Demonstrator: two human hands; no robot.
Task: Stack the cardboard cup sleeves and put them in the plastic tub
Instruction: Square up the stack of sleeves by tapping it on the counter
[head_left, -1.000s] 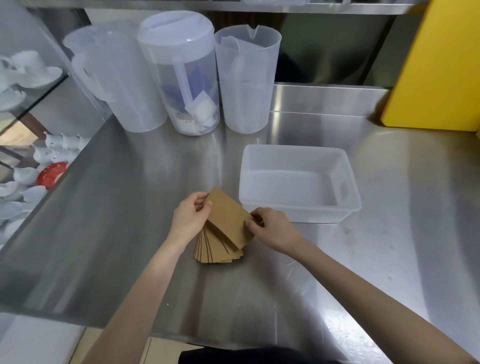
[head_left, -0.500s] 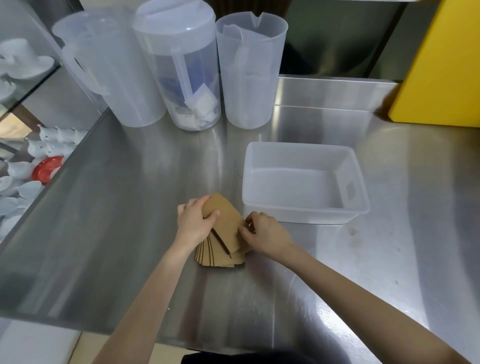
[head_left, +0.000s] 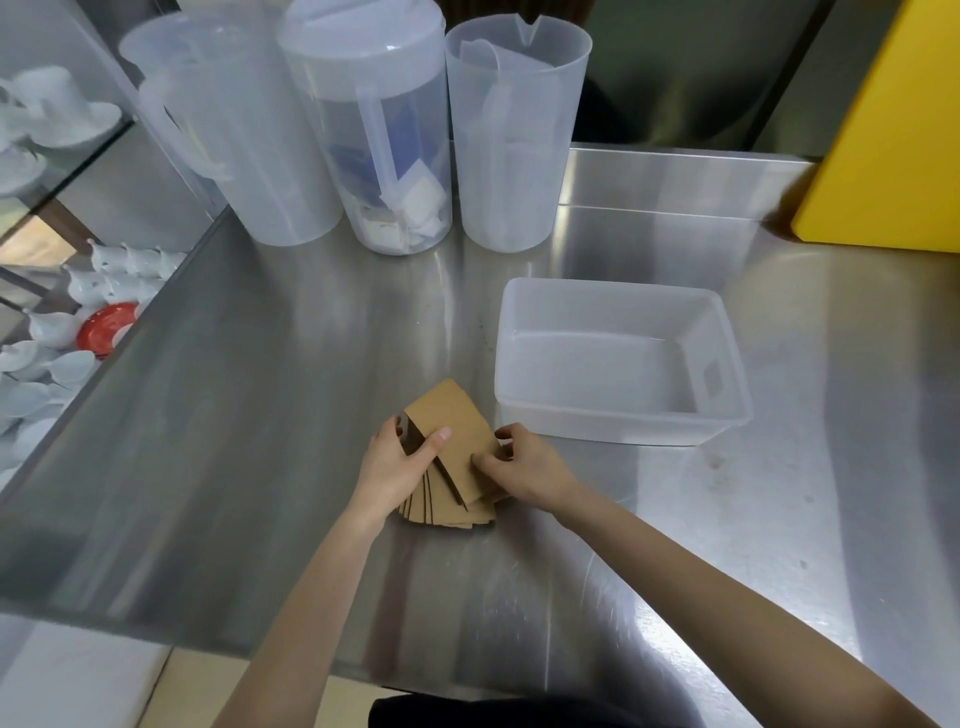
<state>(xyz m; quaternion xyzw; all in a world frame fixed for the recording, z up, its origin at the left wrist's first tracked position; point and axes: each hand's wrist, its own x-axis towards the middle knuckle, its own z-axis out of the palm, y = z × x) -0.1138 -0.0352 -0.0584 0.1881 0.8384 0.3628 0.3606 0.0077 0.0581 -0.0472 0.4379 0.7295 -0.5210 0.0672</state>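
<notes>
A fanned pile of flat brown cardboard cup sleeves lies on the steel counter just left of the translucent plastic tub. My left hand grips the pile's left side, thumb pressed on the top sleeve. My right hand pinches the pile's right edge, close to the tub's near left corner. The lower sleeves stick out toward me, unevenly fanned. Inside the tub I see nothing.
Three tall translucent pitchers stand at the back of the counter; the middle pitcher holds packets. A yellow board leans at the back right. White cups and a red lid sit below the counter's left edge.
Both hands have pressed in closer around the sleeves, and the top sleeve has shifted slightly more over the pile. The view has tilted a little downward.
</notes>
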